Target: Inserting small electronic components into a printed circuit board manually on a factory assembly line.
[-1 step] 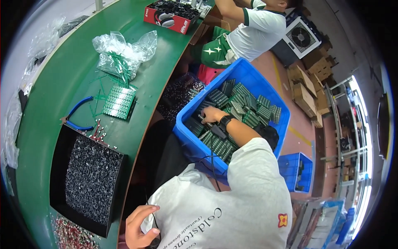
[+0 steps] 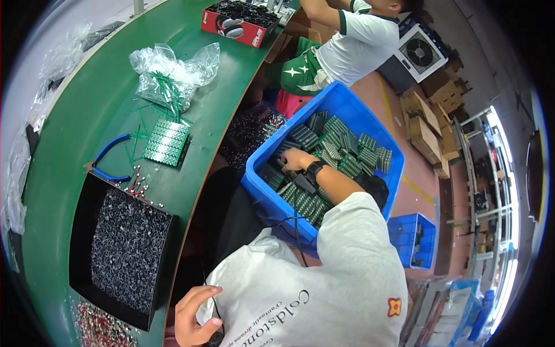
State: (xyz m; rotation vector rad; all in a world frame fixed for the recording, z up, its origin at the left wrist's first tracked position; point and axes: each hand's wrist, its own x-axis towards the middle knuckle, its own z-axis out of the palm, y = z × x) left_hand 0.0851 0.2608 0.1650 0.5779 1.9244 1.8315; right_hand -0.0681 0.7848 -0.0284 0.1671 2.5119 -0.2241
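My right hand (image 2: 296,160), with a dark watch on its wrist, reaches down into a large blue bin (image 2: 370,110). Its fingers curl among the green circuit boards (image 2: 315,205) piled there; what they hold is hidden beneath them. A dark grey block (image 2: 305,185) with a cable lies on the boards just below that hand. At the lower edge, my left hand (image 2: 193,318) rests beside my shirt and the bench edge, its fingers and thumb apart around nothing visible. On the bench sits a green circuit board panel (image 2: 167,142).
Blue-handled pliers (image 2: 104,156) lie behind a black tray (image 2: 165,248) of small dark parts. Farther back are a clear plastic bag (image 2: 173,75) with green strips and a red box (image 2: 231,29). A co-worker (image 2: 361,46) sits beyond the bin; a smaller blue bin (image 2: 425,254) stands right.
The fingers of my right hand have shifted very slightly among the boards. Nothing else has visibly moved.
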